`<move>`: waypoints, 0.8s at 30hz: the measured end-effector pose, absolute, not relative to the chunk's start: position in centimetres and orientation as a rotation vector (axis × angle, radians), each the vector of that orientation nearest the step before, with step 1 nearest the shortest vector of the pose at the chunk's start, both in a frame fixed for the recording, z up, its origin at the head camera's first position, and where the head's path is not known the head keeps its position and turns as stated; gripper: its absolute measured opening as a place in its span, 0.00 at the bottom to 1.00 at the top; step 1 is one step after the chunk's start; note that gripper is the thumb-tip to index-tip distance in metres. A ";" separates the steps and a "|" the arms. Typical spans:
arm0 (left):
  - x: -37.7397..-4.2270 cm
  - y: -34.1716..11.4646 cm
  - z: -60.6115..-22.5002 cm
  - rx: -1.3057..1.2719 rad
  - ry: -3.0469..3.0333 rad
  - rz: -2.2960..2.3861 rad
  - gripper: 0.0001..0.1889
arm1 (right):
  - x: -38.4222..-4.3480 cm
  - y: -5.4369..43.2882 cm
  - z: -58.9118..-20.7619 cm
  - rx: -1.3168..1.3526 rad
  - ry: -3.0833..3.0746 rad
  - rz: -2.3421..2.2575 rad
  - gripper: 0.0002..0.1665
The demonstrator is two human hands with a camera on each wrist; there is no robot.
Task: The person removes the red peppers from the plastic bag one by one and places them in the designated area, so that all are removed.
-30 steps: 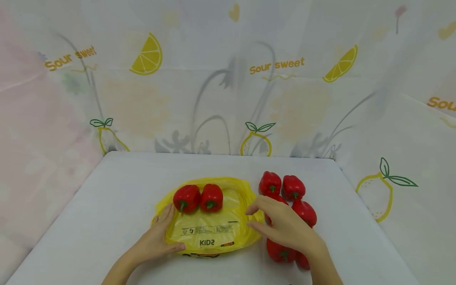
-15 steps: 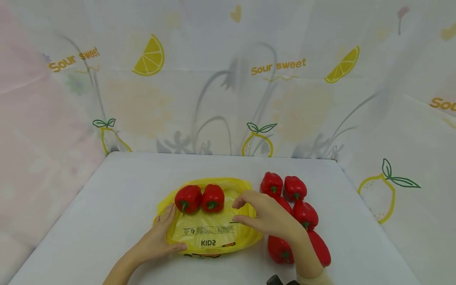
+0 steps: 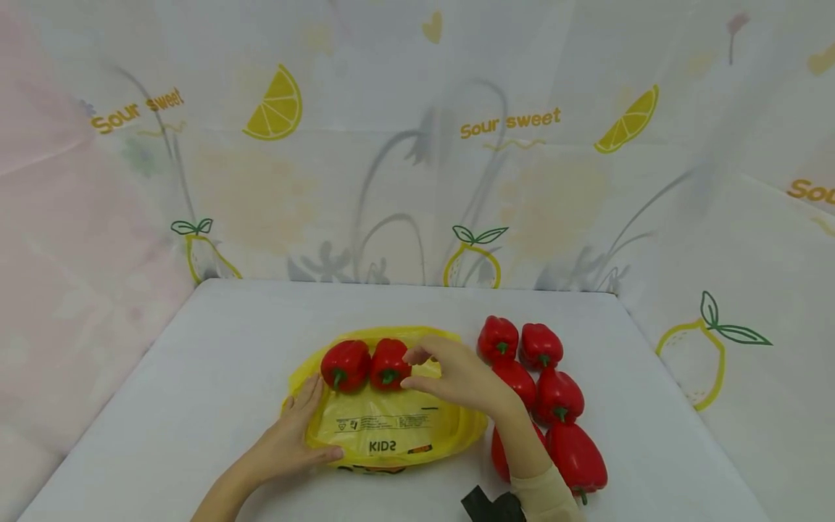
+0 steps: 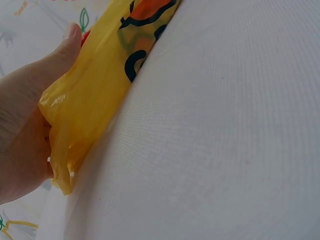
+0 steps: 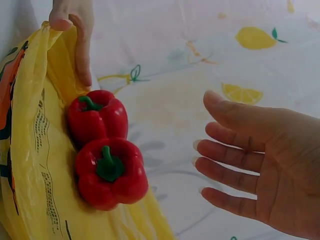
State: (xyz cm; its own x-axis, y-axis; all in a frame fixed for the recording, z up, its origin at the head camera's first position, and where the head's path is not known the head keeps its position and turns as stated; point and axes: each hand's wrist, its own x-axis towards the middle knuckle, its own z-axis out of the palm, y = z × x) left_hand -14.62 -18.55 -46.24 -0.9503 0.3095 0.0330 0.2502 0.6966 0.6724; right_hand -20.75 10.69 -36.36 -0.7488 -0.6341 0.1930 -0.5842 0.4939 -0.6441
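Two red bell peppers with green stems lie side by side on the yellow plastic bag: the left pepper and the right pepper. My right hand hovers over the bag, its fingers apart and slightly bent, holding nothing. In the head view its fingertips overlap the right pepper's edge; the right wrist view shows a gap between this hand and the peppers. Along the bag's left edge rests my left hand, fingers extended and thumb spread toward the near rim. The left wrist view shows it against the bag's outer side.
Several more red bell peppers lie grouped on the white table right of the bag, partly behind my right forearm. A black object sits by my right sleeve. Printed cloth hangs behind the table.
My right hand has moved left, from beside the grouped peppers to over the bag by the right pepper. The left hand stays at the bag's edge.
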 end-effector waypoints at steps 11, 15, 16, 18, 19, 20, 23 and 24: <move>-14.6 -18.4 -46.0 0.429 2.805 1.087 0.64 | -23.2 7.9 -37.6 -1.025 2.788 -0.925 0.28; -14.5 -18.4 -46.0 0.432 2.805 1.088 0.64 | -24.4 7.0 -38.6 -0.956 2.812 -0.841 0.31; -14.5 -18.5 -46.0 0.429 2.800 1.086 0.64 | -24.7 6.8 -38.9 -0.941 2.817 -0.814 0.32; -14.5 -18.5 -46.0 0.428 2.799 1.085 0.64 | -25.1 6.5 -39.5 -0.911 2.818 -0.768 0.35; -14.5 -18.5 -46.0 0.429 2.797 1.083 0.64 | -25.3 6.3 -39.8 -0.891 2.818 -0.752 0.36; -14.5 -18.5 -46.0 0.429 2.795 1.083 0.64 | -25.4 6.1 -40.1 -0.874 2.819 -0.739 0.38; -14.5 -18.5 -46.1 0.413 2.784 1.088 0.64 | -25.6 5.6 -40.9 -0.824 2.823 -0.714 0.43; -14.5 -18.5 -46.1 0.415 2.783 1.088 0.64 | -25.6 5.5 -41.1 -0.810 2.824 -0.712 0.44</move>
State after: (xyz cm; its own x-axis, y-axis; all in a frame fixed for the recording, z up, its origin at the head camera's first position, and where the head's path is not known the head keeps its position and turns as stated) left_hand -14.50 -18.47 -46.12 -0.9546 0.2976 -0.0158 0.2079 0.7030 0.6801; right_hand -25.60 5.51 -41.07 -0.8499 -0.5267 0.0149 -0.4708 0.7464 -0.4704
